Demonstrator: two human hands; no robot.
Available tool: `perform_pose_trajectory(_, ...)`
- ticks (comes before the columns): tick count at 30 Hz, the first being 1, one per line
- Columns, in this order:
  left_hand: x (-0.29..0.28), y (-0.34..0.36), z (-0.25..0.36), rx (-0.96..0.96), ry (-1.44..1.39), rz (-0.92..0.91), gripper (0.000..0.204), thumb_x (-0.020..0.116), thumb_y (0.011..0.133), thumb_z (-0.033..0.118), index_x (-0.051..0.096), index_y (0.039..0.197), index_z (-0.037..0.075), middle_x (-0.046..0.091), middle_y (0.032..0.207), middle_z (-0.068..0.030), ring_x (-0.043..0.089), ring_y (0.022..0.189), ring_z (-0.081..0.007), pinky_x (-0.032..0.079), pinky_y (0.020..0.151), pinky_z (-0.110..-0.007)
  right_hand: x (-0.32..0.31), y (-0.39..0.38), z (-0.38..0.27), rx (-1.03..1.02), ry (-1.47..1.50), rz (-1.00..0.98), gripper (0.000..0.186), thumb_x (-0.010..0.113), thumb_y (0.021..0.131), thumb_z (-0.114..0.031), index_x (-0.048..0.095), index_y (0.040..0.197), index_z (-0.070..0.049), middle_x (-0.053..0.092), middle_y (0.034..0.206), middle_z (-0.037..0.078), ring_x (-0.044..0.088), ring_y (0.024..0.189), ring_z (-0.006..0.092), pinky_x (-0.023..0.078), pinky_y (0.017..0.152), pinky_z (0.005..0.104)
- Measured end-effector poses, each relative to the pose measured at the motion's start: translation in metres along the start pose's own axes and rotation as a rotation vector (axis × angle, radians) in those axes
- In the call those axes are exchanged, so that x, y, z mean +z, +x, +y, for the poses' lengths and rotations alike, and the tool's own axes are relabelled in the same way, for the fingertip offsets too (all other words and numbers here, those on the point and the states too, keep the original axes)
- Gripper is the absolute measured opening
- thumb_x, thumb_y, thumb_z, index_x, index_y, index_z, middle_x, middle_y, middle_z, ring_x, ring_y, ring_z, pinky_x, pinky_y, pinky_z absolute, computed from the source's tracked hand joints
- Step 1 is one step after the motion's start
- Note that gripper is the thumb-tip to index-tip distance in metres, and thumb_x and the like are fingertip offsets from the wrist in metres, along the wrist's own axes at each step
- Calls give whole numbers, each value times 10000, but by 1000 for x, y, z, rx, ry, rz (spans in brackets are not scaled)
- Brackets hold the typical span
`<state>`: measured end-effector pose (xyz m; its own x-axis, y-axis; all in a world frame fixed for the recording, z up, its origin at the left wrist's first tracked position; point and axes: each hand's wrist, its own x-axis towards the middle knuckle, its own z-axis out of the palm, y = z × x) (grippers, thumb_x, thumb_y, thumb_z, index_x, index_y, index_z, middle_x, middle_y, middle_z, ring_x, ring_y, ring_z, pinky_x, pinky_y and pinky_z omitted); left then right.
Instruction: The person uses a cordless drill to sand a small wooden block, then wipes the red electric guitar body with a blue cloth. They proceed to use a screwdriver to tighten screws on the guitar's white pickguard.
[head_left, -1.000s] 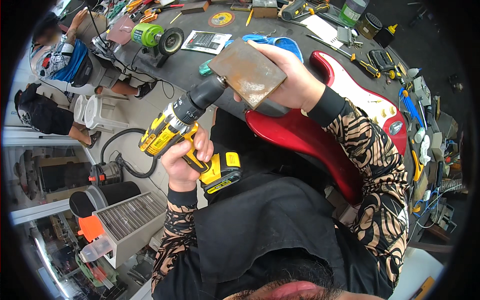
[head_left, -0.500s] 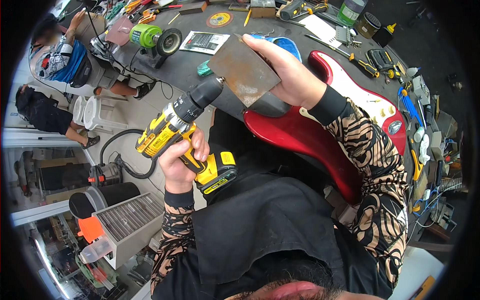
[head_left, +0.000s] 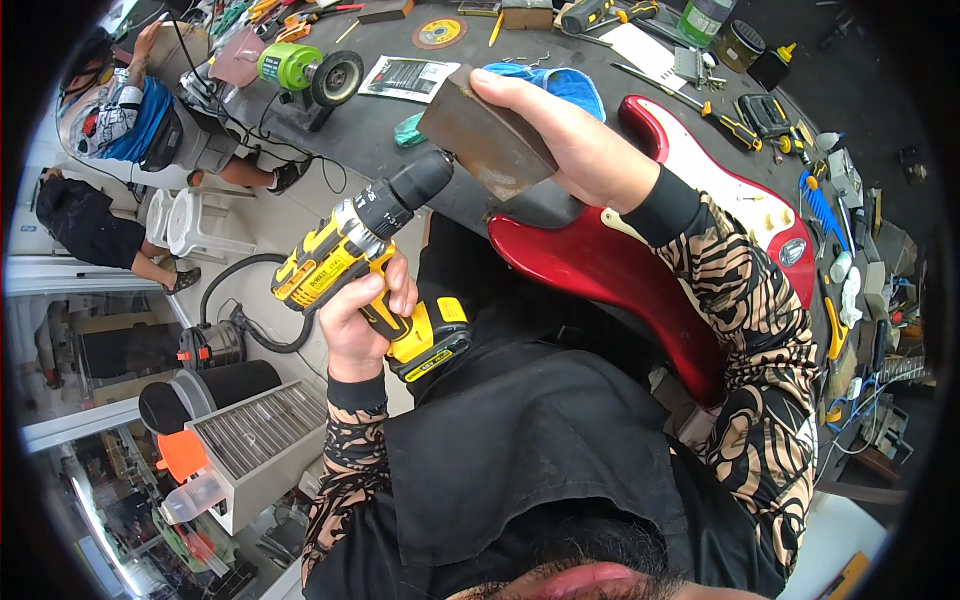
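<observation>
Along the near edge of the worktop (head_left: 375, 135), which slants across the upper part of the view, a bare dark stretch lies between the black wheel (head_left: 337, 78) of a green bench grinder (head_left: 285, 63) and the rusty metal block (head_left: 488, 138). Left of that edge the pale tiled floor (head_left: 318, 203) gives some room, bounded by white plastic stools (head_left: 208, 222), loose cables and a black hose (head_left: 245, 265). To the right, room is tighter: a red electric guitar body (head_left: 600, 275) with a white pickguard (head_left: 715, 175) spreads below and beyond the right wrist, and the far right of the worktop is crowded with tools. Behind the block, a white packet (head_left: 408, 78) and a blue cloth (head_left: 572, 90) lie close by. The left hand (head_left: 365, 310) is wrapped around the grip of a yellow-and-black cordless drill (head_left: 335, 262), its battery toward the black apron (head_left: 530, 440) and its chuck (head_left: 422, 180) aimed up and rightward. The right hand (head_left: 570, 140) clasps the block, thumb along the top edge and palm against the right side, holding it tilted between the two hands. The drill's tip sits right at the block's lower left edge; whether they touch cannot be told.
</observation>
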<state>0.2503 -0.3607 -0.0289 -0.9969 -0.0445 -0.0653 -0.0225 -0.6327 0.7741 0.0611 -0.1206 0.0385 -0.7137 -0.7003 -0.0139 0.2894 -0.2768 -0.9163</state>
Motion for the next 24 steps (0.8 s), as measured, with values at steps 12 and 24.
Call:
perform_pose_trajectory(12,4,2,-3,36,31,52,457,684,910,175,593,1300,-45,593,860,-80,576,663,-156,504,628,-318,-6,-1,5,-199,-376,-127,484,476,1175,-384,583,1480,-24,593,1497,60,534,1401,168,413,1190,327)
perform_pose_trajectory(24,4,0,3,73,27,45,484,680,898,173,576,1315,-50,579,851,-78,550,656,-153,497,623,-318,3,-2,5,-131,-281,-56,501,463,1171,-454,605,1410,-37,606,1380,45,556,1312,142,439,1116,302)
